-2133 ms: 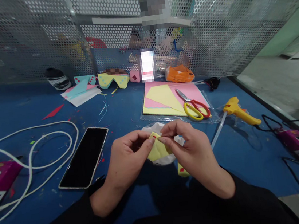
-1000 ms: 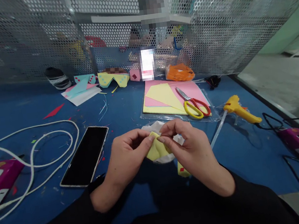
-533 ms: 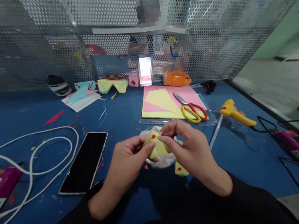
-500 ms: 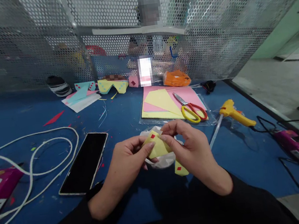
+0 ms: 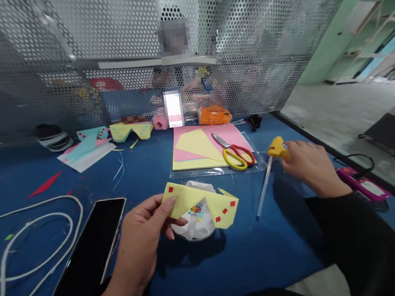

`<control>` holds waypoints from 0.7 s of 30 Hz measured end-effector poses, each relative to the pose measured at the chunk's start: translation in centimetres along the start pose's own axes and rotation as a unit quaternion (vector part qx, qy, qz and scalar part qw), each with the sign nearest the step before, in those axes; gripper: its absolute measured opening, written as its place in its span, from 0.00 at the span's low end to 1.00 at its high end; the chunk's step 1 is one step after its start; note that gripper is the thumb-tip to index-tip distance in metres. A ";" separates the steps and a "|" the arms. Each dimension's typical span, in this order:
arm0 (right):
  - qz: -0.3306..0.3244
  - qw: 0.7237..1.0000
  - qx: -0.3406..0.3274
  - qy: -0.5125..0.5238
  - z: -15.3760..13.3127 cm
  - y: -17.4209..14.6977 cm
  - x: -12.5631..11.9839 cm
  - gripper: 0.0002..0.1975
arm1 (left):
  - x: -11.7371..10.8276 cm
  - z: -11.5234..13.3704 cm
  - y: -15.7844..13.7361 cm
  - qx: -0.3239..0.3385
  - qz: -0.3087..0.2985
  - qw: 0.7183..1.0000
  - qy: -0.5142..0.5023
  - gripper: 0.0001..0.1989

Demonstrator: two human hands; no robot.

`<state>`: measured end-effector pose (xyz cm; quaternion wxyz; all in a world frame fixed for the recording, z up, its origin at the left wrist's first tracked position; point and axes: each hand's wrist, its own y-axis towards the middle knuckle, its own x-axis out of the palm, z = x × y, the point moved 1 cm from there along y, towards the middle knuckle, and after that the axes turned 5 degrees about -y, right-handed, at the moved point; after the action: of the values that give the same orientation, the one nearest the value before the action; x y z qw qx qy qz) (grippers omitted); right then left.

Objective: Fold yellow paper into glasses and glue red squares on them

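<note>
My left hand point(image 5: 145, 235) pinches one end of yellow paper glasses point(image 5: 189, 198) with small red squares stuck on them. The glasses stretch out to the right above a white crumpled-lined bowl point(image 5: 197, 228) that holds small coloured paper bits. Over at the right, my right hand point(image 5: 309, 167) is closed around the handle of a yellow hot glue gun point(image 5: 276, 147). A clear glue stick point(image 5: 264, 187) sticks out of the gun toward me. Most of the gun's handle is hidden by my fingers.
Scissors point(image 5: 237, 155) lie on a plastic-wrapped stack of coloured paper point(image 5: 188, 161). A phone point(image 5: 90, 249) and a white cable point(image 5: 72, 218) are at left. Finished-looking paper glasses point(image 5: 132, 129) stand by the perforated metal screen point(image 5: 124, 36). A purple power strip point(image 5: 364, 186) sits at the right edge.
My right hand has let go of the yellow paper glasses and moved right onto the glue gun. The glasses now spread open in my left hand. The view has turned to the right.
</note>
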<state>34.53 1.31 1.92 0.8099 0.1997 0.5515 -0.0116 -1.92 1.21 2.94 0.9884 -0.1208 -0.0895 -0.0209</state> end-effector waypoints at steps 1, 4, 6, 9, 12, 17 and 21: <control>-0.018 1.000 -0.007 -0.006 0.4 0.2 0.6 0.14 | 0.0 0.0 0.0 -0.002 0.000 1.000 -0.001 0.14; -0.033 0.999 -0.014 -0.009 0.7 0.6 1.9 0.13 | -0.1 -0.3 0.1 -0.006 -0.011 1.000 0.010 0.15; -0.032 0.999 -0.004 -0.012 0.7 0.7 2.4 0.13 | -0.3 -0.6 0.2 -0.008 -0.014 1.000 0.020 0.16; -0.027 0.999 0.015 -0.009 0.6 0.7 3.2 0.14 | -0.5 -1.0 0.3 -0.015 -0.013 1.000 0.023 0.19; -0.017 1.000 0.023 0.013 0.7 0.7 3.9 0.14 | -0.5 -1.1 0.3 -0.017 -0.020 0.999 0.021 0.20; 0.026 0.993 0.036 0.108 1.1 0.7 3.2 0.12 | -0.4 -1.0 0.3 -0.021 -0.019 0.999 0.020 0.19; 0.072 0.969 0.090 0.219 1.8 0.6 1.5 0.11 | -0.4 -1.0 0.3 -0.018 -0.024 0.999 0.025 0.19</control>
<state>36.81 1.55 1.29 0.6467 0.3087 0.6963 0.0407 -2.08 1.21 1.86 0.9872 -0.1361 -0.0668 -0.0491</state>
